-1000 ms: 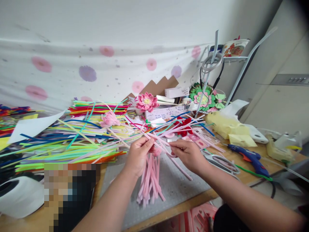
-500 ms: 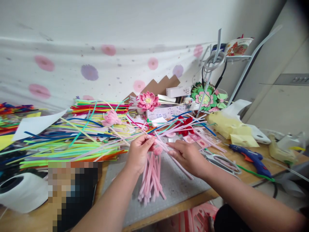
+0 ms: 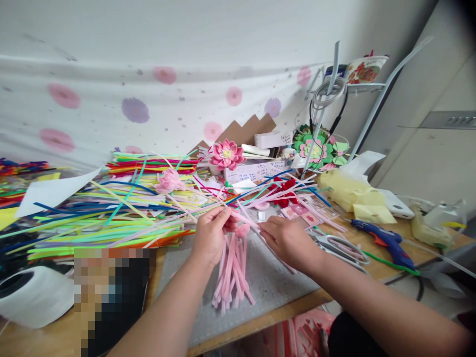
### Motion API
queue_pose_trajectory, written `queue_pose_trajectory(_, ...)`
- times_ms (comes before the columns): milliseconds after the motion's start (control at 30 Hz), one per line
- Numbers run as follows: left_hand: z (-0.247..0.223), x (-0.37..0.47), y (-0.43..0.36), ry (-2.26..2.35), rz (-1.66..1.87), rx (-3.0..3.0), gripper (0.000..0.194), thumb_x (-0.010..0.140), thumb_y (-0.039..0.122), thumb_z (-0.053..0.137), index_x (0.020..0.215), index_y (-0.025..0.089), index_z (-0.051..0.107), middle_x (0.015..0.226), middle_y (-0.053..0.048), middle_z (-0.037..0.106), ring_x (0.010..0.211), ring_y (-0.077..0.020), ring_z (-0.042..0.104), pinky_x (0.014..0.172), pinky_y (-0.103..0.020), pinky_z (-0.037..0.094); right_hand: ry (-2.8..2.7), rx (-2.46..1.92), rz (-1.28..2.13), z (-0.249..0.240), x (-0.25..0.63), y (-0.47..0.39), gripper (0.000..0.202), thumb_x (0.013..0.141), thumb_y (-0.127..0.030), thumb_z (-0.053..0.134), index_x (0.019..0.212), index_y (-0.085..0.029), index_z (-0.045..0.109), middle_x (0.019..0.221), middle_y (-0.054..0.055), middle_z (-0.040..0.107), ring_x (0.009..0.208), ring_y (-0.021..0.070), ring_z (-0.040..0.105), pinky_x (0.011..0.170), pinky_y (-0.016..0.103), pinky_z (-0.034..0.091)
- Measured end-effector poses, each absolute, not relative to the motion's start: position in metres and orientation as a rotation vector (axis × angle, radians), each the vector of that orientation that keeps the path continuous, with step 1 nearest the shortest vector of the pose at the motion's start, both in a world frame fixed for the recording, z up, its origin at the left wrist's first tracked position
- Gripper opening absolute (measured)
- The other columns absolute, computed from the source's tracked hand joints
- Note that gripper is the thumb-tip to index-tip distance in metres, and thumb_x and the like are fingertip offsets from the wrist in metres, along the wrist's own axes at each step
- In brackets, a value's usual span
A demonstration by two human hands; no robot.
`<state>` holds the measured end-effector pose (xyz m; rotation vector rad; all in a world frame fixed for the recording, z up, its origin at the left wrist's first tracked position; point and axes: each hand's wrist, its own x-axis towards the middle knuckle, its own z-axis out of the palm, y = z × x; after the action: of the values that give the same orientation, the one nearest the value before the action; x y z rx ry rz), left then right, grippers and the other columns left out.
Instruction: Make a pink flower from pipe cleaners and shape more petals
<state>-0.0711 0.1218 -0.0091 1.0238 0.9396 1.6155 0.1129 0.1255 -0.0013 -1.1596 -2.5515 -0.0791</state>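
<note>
My left hand (image 3: 210, 234) pinches pale pink pipe cleaners (image 3: 245, 218) between thumb and fingers, above the middle of the grey cutting mat (image 3: 186, 297). To the right, my right hand (image 3: 292, 243) has its fingers closed along the same strands, whose loose ends slant down past it toward the mat. A small rounded pink piece (image 3: 243, 230) hangs just below the strands, between both hands; how it joins them I cannot tell. Under the hands, a bundle of cut pink pipe cleaners (image 3: 232, 277) lies on the mat.
Piles of coloured pipe cleaners (image 3: 111, 230) cover the left side. Behind stand a pink flower (image 3: 227, 154) and a paler pink bloom (image 3: 170, 180). Scissors (image 3: 344, 248) and a blue glue gun (image 3: 386, 243) lie right. A white roll (image 3: 40, 297) sits front left.
My right hand's fingers, with the index stretched out before, have drawn together over the pink strands. My left hand keeps its pinch, and the view has shifted slightly.
</note>
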Motion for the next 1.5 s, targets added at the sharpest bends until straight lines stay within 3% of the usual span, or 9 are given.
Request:
queue_pose_trajectory(333, -0.005, -0.073, 0.124, 0.941, 1.669, 0.952, 0.015, 0.068, 0.026, 0.066, 0.062, 0.012, 0.065, 0.058, -0.001, 0.061, 0.050, -0.0081, 0.052, 0.048, -0.019, 0.042, -2.598, -1.175, -0.134, -0.003, 0.117, 0.133, 0.025, 0.091, -0.021, 0.039, 0.082, -0.016, 0.062, 0.075, 0.005, 0.065, 0.069, 0.0164, 0.060, 0.059, 0.026, 0.032)
queue_pose_trajectory(533, -0.003, -0.076, 0.125, 1.004, 1.641, 0.901, 0.015, 0.064, 0.027, 0.066, 0.062, 0.012, 0.063, 0.057, 0.000, 0.060, 0.048, -0.0072, 0.051, 0.047, -0.018, 0.041, -2.612, -1.262, -0.116, -0.002, 0.115, 0.129, 0.029, 0.092, -0.029, 0.039, 0.085, -0.012, 0.062, 0.072, 0.009, 0.067, 0.065, 0.0182, 0.061, 0.056, 0.026, 0.033)
queue_pose_trajectory(633, -0.004, -0.082, 0.129, 1.080, 1.626, 0.896, 0.014, 0.063, 0.028, 0.063, 0.063, 0.014, 0.061, 0.054, 0.002, 0.057, 0.045, -0.0063, 0.048, 0.044, -0.018, 0.039, -2.579, -1.211, 0.194, -0.004, 0.114, 0.131, 0.029, 0.092, -0.030, 0.038, 0.086, -0.013, 0.062, 0.070, 0.006, 0.066, 0.062, 0.0145, 0.060, 0.055, 0.023, 0.035)
queue_pose_trajectory(733, -0.006, -0.094, 0.135, 1.190, 1.519, 0.932, 0.014, 0.061, 0.027, 0.059, 0.055, 0.015, 0.055, 0.044, 0.005, 0.049, 0.036, -0.0055, 0.040, 0.037, -0.017, 0.031, -2.529, -1.163, 0.461, -0.013, 0.117, 0.141, 0.027, 0.092, -0.026, 0.036, 0.105, -0.016, 0.058, 0.079, 0.003, 0.067, 0.069, 0.0116, 0.061, 0.062, 0.020, 0.040)
queue_pose_trajectory(867, -0.013, -0.101, 0.140, 1.340, 1.215, 1.112, 0.014, 0.056, 0.022, 0.058, 0.044, 0.015, 0.053, 0.035, 0.005, 0.044, 0.029, -0.0065, 0.032, 0.032, -0.019, 0.018, -2.641, -1.206, 0.255, -0.030, 0.118, 0.154, 0.023, 0.088, -0.019, 0.042, 0.096, -0.017, 0.064, 0.095, 0.008, 0.065, 0.089, 0.0168, 0.060, 0.076, 0.024, 0.041)
queue_pose_trajectory(1033, -0.021, -0.100, 0.141, 1.469, 1.070, 1.334, 0.022, 0.054, 0.020, 0.062, 0.036, 0.017, 0.049, 0.032, 0.006, 0.039, 0.032, -0.0066, 0.029, 0.037, -0.021, 0.014, -2.634, -1.296, 0.146, -0.041, 0.108, 0.153, 0.030, 0.081, -0.015, 0.048, 0.109, -0.017, 0.057, 0.089, 0.011, 0.067, 0.075, 0.0214, 0.064, 0.064, 0.027, 0.043)
queue_pose_trajectory(1133, -0.017, -0.102, 0.142, 1.480, 1.120, 1.399, 0.022, 0.056, 0.027, 0.064, 0.041, 0.017, 0.052, 0.037, 0.006, 0.041, 0.038, -0.0085, 0.033, 0.040, -0.021, 0.017, -2.589, -1.312, 0.133, -0.037, 0.105, 0.151, 0.034, 0.079, -0.008, 0.042, 0.108, -0.015, 0.058, 0.083, 0.011, 0.068, 0.069, 0.0205, 0.064, 0.061, 0.027, 0.043)
queue_pose_trajectory(1300, -0.005, -0.095, 0.135, 1.383, 1.199, 1.455, 0.024, 0.067, 0.039, 0.060, 0.059, 0.017, 0.060, 0.046, 0.005, 0.044, 0.043, -0.0096, 0.035, 0.043, -0.022, 0.022, -2.448, -1.081, 0.206, -0.009, 0.113, 0.138, 0.028, 0.079, -0.005, 0.041, 0.091, -0.016, 0.063, 0.087, 0.006, 0.066, 0.082, 0.0139, 0.061, 0.073, 0.022, 0.043)
queue_pose_trajectory(1500, -0.003, -0.071, 0.116, 0.911, 1.112, 1.219, 0.028, 0.072, 0.041, 0.062, 0.072, 0.014, 0.063, 0.055, 0.002, 0.051, 0.043, -0.0055, 0.036, 0.043, -0.019, 0.023, -2.282, -0.601, 0.833, 0.017, 0.116, 0.109, 0.022, 0.072, 0.000, 0.047, 0.076, -0.013, 0.065, 0.071, 0.002, 0.062, 0.065, 0.0095, 0.057, 0.064, 0.019, 0.044)
